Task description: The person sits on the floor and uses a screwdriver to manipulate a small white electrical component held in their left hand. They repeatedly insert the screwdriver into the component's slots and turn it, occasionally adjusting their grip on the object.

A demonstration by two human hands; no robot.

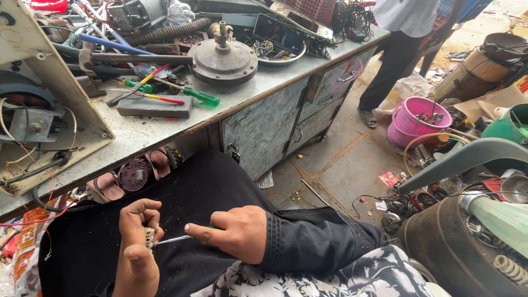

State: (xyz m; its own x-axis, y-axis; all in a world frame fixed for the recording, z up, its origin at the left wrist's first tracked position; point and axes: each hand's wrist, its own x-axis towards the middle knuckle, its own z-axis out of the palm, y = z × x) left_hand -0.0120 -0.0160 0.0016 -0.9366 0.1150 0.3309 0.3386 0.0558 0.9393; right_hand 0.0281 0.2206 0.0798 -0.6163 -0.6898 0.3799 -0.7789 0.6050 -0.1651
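**Screwdriver tip set into a small terminal block, work mid-way**

Across the upper left of the frame runs the long grey metal workbench (pixel 165 132), littered with tools. On it, top centre, stands a round grey metal motor housing (pixel 223 59); just left and below lies a green-handled screwdriver (pixel 192 94), with a flat dark grey block (pixel 155 106) beside it. At the right edge, a pink plastic bucket (pixel 418 118) sits on the concrete floor near a standing person's legs.

In the lower centre, over a black-clothed lap, the right hand (pixel 239 234) is clenched round a thin silver-shafted screwdriver (pixel 173 240), its green handle mostly hidden in the fist. The left hand (pixel 137 242), lower left, pinches a small off-white ribbed terminal block (pixel 149 237) between thumb and fingers. The blade tip meets the block's side. Judging by that contact, a screw is being worked; whether it is loosened or tightened cannot be told, and no wires show on it.
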